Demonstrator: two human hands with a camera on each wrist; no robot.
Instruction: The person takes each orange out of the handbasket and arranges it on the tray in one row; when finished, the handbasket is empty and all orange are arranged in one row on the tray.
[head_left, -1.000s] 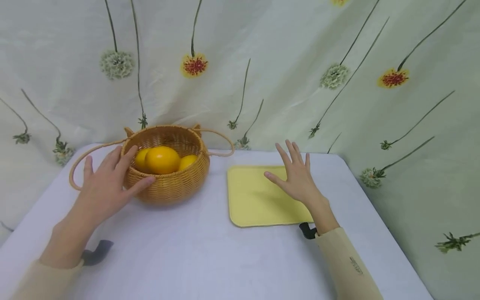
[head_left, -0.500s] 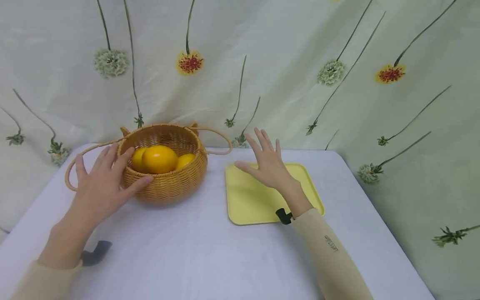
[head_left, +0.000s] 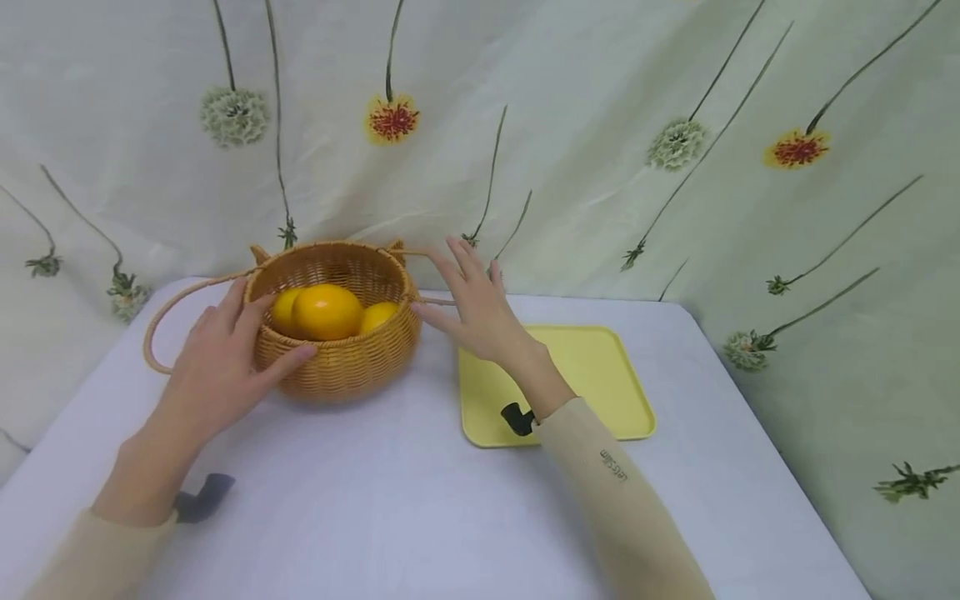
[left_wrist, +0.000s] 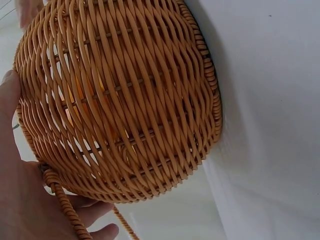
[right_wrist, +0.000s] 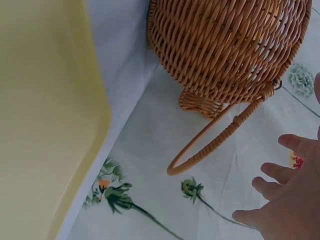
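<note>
A round wicker basket [head_left: 348,371] stands at the back left of the table, holding three smooth yellow-orange fruits [head_left: 327,312]. My left hand [head_left: 217,358] rests spread at its left side, with the thumb and forefinger at the rim. In the left wrist view, the thumb [left_wrist: 9,92] meets the rim, and other fingers [left_wrist: 97,212] lie behind a wicker handle [left_wrist: 65,210]. With fingers spread and nothing held, my right hand [head_left: 480,312] hovers just right of the basket. It overlaps the right handle in the head view; the right wrist view shows that handle [right_wrist: 220,142] apart from the fingers.
A yellow rectangular tray [head_left: 592,367] lies right of the basket, partly beneath my right forearm. White cloth [head_left: 360,517] covers the table. A flower-printed curtain [head_left: 570,150] hangs behind it. A black piece [head_left: 517,418] sticks out at my right wrist.
My right hand has moved left, from above the tray to beside the basket's right handle. My left hand keeps its place at the basket's left rim. The view has shifted slightly.
</note>
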